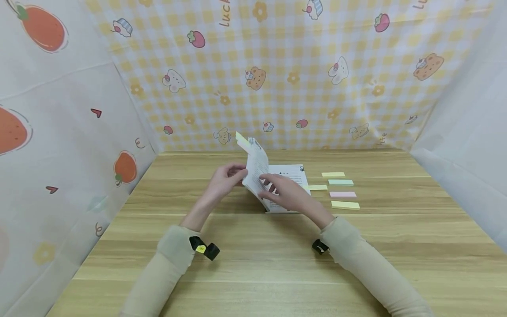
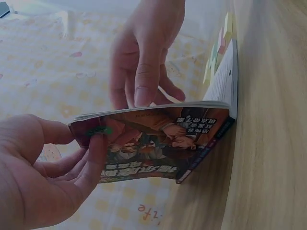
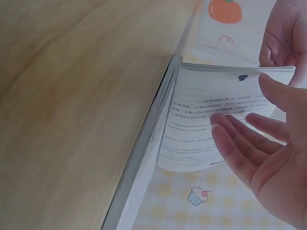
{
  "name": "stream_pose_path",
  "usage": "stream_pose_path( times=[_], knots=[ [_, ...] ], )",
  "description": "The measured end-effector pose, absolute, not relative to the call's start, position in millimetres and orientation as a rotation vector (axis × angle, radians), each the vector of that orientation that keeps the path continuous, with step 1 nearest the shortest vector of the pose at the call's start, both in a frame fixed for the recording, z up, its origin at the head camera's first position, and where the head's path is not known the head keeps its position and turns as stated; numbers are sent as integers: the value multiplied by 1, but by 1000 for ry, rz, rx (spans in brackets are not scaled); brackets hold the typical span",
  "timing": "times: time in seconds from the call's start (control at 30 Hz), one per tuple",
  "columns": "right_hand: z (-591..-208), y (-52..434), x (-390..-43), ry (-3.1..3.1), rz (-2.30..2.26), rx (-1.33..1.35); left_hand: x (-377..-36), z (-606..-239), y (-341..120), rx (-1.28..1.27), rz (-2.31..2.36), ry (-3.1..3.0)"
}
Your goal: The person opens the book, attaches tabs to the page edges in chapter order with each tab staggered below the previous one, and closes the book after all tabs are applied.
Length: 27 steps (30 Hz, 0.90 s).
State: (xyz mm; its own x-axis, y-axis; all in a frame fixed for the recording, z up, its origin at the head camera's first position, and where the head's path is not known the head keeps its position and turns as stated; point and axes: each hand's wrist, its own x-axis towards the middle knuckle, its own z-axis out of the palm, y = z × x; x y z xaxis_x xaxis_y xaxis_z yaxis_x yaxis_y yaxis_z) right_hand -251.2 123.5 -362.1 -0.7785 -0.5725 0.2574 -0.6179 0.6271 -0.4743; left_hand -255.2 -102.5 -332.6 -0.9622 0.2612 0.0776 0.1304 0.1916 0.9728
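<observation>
Holding the book point(image 1: 273, 185) open mid-surface: our left hand point(image 1: 223, 180) pinches the lifted cover and page stack, our right hand point(image 1: 287, 193) lies spread, fingers straight on the open page. Risk: stack slips the pinch and flops shut. No containers; sticky notes point(image 1: 342, 193) lie just right of it.

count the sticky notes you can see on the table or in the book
6: yellow, green, yellow beside the book, pink, yellow, and one on the lifted page. More may hide inside the book.
</observation>
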Motion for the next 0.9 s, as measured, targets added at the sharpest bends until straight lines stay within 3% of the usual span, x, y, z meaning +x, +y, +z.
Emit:
stream_pose_path(
  times=[0.9],
  knots=[
    [-349,141,-251,-2613,1150,940,-259,-338,-56,603,1950,2231]
  ],
)
